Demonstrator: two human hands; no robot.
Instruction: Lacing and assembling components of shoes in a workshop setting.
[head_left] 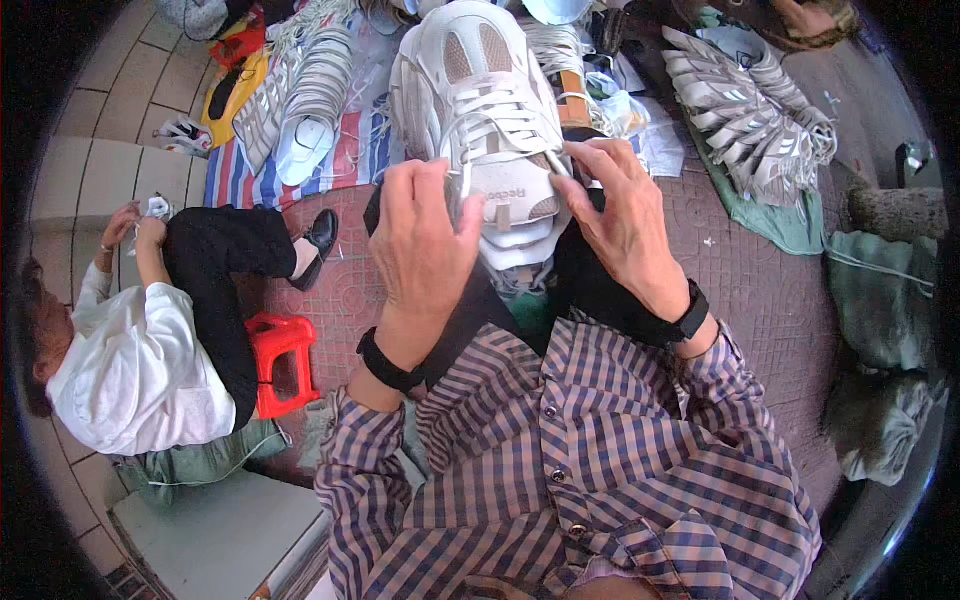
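A white and beige sneaker upper [480, 60] lies over my lap, its toe pointing away from me, with more pale uppers layered beneath it. Its white shoelace [497, 118] crosses the front in several rows above the padded tongue [512, 190]. On the left side of the tongue, my left hand [425, 235] has its fingers bent round a strand of the lace, thumb lying by the tongue's edge. Opposite it, my right hand [625, 220] pinches the lace at the upper's right edge between thumb and forefinger. The lace ends are hidden by my fingers.
Stacked shoe uppers [315, 100] lie on a striped sheet [350, 150] at far left. Another fanned pile of uppers [745, 110] rests on green cloth at right. A person [140, 350] in white sits at left beside a red stool [282, 360]. Green sacks [880, 300] stand at right.
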